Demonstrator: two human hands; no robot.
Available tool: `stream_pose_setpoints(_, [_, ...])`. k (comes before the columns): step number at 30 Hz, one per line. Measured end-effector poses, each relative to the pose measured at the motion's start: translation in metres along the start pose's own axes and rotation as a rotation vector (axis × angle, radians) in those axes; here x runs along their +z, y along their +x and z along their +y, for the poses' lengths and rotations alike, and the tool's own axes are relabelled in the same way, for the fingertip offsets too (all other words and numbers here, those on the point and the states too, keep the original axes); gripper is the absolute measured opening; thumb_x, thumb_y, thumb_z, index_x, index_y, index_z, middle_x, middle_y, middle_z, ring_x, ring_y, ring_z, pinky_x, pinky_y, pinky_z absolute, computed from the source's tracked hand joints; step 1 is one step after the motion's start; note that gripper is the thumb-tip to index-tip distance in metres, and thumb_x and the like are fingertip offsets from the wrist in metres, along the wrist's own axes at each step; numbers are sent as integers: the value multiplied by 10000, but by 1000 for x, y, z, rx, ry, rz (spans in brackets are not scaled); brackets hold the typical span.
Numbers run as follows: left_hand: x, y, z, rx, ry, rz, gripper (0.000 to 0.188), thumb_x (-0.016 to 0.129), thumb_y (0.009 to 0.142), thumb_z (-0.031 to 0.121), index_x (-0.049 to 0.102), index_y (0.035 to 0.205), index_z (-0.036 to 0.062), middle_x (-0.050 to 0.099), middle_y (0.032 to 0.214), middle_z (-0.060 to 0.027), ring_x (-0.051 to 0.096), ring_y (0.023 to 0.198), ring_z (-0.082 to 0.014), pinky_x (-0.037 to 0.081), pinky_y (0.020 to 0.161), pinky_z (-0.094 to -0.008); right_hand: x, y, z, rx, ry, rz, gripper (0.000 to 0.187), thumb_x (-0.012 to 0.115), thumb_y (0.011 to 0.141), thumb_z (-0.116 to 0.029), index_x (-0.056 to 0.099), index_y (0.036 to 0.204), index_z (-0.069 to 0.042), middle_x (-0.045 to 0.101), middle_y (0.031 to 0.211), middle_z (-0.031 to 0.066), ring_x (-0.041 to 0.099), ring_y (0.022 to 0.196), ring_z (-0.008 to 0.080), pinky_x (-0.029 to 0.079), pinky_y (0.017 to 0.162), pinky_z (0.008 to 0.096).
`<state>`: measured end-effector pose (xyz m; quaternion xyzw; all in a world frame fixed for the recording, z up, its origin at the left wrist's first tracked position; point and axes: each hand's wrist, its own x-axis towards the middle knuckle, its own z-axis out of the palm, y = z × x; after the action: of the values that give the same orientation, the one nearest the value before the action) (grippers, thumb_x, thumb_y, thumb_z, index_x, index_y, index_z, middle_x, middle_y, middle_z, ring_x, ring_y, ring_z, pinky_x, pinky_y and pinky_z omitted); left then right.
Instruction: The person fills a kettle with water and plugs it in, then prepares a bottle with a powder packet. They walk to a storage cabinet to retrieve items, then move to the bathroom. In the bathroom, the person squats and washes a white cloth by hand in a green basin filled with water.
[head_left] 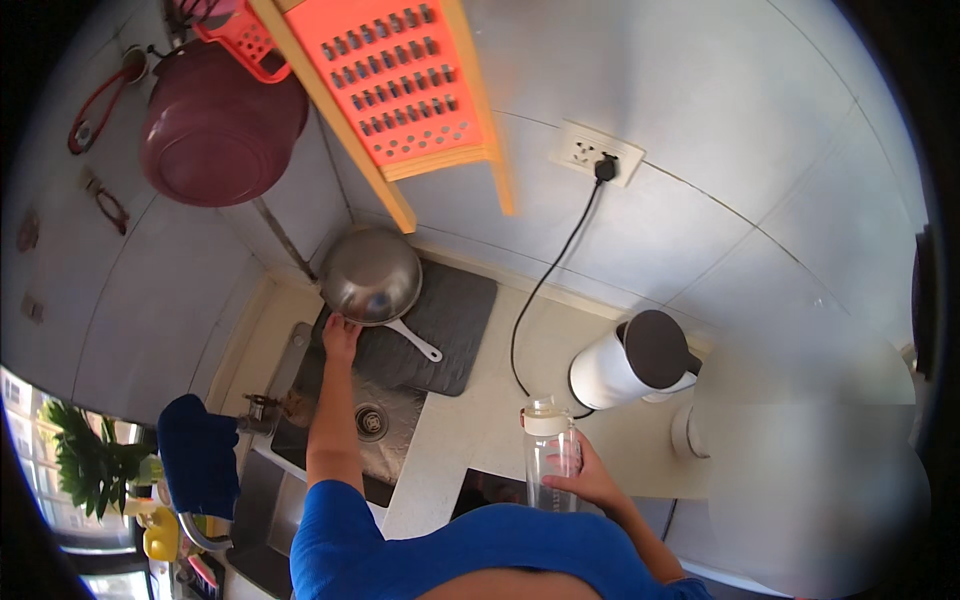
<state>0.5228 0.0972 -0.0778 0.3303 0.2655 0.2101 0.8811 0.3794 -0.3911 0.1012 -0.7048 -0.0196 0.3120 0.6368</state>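
- While the left hand point(341, 337) touches the near rim of the round silver metal pan point(372, 275), whether it grips, I can't tell!
- That pan's over the left side of the dark grey rectangular mat point(462, 310).
- Right hand point(590, 476) clasps the clear, white-topped cylindrical bottle point(543, 458), right of the mat!
- White, dark-lidded kettle point(608, 377): also right.

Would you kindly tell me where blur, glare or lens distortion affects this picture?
Head view, lower right: a pale shape is badly out of focus, too blurred to identify; head view, lower left: the window looks washed out; head view, centre left: the metal pan shows bright glints; head view, outer areas: seams of the tiled wall bend, and the corners go black.
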Motion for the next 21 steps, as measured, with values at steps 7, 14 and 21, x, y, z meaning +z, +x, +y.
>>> stream_pose_setpoints(7, [15,-3,6,42,535,265,417,513,799,53,398,1195,-15,500,1084,-158,506,949,-286,436,811,-398,-4,-31,-8,-26,-84,86,965,785,592,-220,179,1316,-25,391,1214,145,456,1067,232,370,905,341])
stream_pose_setpoints(14, [71,-86,4,394,904,78,543,498,773,72,294,1270,-16,410,1216,-164,444,1086,-270,361,890,-348,-20,-102,7,-93,-54,263,977,784,590,-227,176,1325,-20,402,1219,168,443,1094,232,345,932,341])
stream_pose_setpoints(21, [58,-96,-23,528,1165,-83,467,523,772,89,388,1201,-39,464,1178,-159,465,1074,-251,372,870,-327,-38,-202,74,-176,37,464,971,790,589,-242,196,1317,2,434,1176,128,457,1066,205,364,914,321])
